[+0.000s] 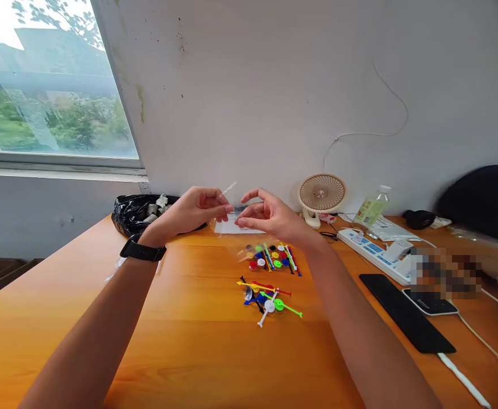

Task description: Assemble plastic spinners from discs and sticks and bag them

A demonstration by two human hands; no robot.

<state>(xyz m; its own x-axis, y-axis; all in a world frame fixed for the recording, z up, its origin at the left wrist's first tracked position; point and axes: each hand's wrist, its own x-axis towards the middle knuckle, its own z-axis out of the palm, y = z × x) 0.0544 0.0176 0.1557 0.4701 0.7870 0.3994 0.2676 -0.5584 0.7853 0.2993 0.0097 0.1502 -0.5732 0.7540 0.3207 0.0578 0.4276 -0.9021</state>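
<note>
A thin, clear plastic bag point(234, 241) hangs in the air between my two hands, above the table. My left hand point(204, 205), with a black band on its wrist, pinches the bag's upper edge between thumb and fingertips. My right hand point(266, 216) has its index finger raised, while the thumb and another finger close on the bag's other side. Below lies a loose pile of arrow-shaped plastic spinners point(269, 305) in white, green, yellow, red, blue and black. Just behind that pile is a group of coloured discs and arrows point(270, 258), seemingly in clear wrapping.
A black plastic bag point(125, 215) with crumpled waste sits at the back left. Rightward are a small fan point(322, 193), a bottle point(372, 208), a power strip point(374, 253), a black slab-like device point(406, 312) and a phone point(430, 302). Part of another person shows at the right edge.
</note>
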